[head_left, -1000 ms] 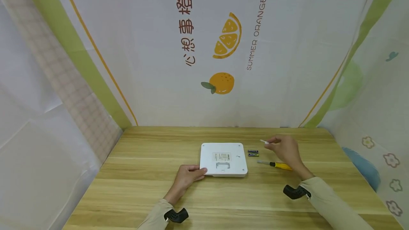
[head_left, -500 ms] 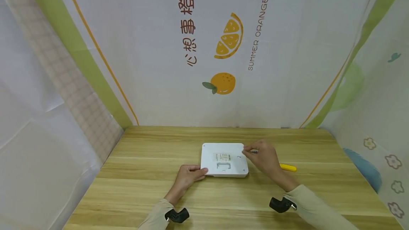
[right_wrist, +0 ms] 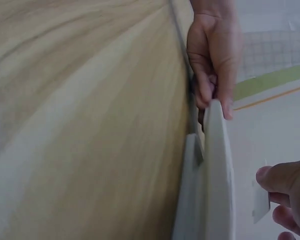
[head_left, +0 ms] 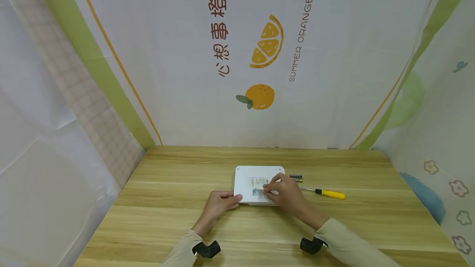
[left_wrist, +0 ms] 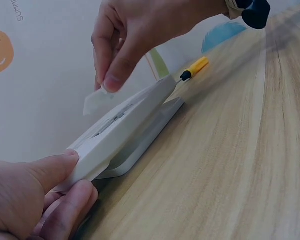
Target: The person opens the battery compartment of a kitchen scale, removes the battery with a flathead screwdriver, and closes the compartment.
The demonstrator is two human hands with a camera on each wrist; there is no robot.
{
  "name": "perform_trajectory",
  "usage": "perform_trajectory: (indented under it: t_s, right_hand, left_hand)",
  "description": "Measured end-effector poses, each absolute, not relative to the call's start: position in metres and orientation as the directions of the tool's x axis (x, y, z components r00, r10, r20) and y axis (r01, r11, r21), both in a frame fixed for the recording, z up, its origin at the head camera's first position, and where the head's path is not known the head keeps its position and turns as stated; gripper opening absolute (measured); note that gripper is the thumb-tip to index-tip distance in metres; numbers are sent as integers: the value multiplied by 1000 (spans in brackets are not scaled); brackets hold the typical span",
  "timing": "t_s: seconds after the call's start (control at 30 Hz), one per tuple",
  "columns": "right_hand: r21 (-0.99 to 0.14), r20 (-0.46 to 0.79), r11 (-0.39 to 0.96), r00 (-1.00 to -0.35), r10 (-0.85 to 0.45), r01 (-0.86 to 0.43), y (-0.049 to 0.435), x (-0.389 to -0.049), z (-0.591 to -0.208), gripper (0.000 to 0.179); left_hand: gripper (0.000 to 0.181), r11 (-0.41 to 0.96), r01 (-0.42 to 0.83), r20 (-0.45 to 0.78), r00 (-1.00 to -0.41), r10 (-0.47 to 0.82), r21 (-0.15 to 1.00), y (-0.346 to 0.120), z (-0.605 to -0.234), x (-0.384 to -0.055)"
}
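Observation:
A flat white device [head_left: 243,178], like an upturned kitchen scale, rests on the table with its labelled underside up. My left hand [head_left: 217,207] grips its near left corner, thumb on top and fingers underneath. In the left wrist view that edge is raised a little. My right hand [head_left: 287,195] pinches a small white battery cover [left_wrist: 94,102] between thumb and fingers, just above the device's battery compartment [head_left: 255,192]. In the head view the hand hides part of that compartment. A thin gap shows between cover and device in the left wrist view.
Two small batteries [head_left: 295,176] lie right of the device, partly behind my right hand. A screwdriver with a yellow handle [head_left: 332,194] lies farther right. The wooden table [head_left: 178,176] meets a printed cloth [head_left: 185,106] at its back edge.
My right hand has carried the battery cover leftward from above the batteries and screwdriver to over the compartment. The left hand keeps its grip, and the device stays in place.

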State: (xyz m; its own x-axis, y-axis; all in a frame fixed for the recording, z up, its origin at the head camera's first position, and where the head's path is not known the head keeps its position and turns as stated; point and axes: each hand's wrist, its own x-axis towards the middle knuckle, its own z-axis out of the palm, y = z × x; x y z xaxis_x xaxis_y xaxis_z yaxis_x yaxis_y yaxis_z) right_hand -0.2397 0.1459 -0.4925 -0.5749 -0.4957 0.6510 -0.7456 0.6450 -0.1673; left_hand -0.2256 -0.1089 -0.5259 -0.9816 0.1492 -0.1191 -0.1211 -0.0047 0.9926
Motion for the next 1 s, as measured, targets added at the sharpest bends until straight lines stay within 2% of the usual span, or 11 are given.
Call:
perform_trajectory:
  t_s: [0.27,0.77,1.0]
  right_hand:
    - [-114,650,618,-529,-546,-778,134,-237,-499,14]
    - [-130,592,695,-618,-518,-707,129,-237,-505,11]
    - [-133,523,698,-648,-553,-704,131,-239,-502,8]
  left_hand:
    - [36,-1,-111,-110,-983,150,994,-110,-527,-225]
    - [37,8,-119,-119,-982,145,993,-109,-526,-223]
    - [36,1,-111,-110,-983,148,994,-109,-526,-224]
